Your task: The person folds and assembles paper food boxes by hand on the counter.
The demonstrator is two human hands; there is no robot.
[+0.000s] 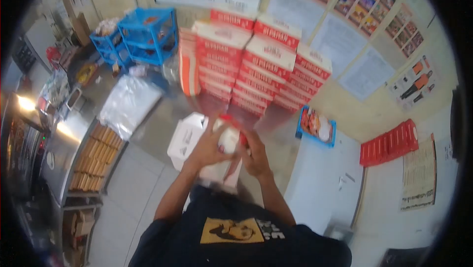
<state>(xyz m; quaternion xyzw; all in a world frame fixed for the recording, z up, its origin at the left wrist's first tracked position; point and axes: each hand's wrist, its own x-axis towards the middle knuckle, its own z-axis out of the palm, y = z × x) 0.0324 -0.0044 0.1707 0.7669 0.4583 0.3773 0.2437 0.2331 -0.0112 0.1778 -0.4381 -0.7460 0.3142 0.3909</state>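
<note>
The left hand and right hand curve round opposite sides of a blurred red-and-white item, gripping it between them. Light, even pressure should suit it, clear of the white carton just beside the left hand.

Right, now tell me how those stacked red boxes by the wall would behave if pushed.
The stacked boxes look fairly stiff, given their flat faces and straight edges. Piled several high, they might topple. Separate layers show, so upper ones could slide first.
</note>
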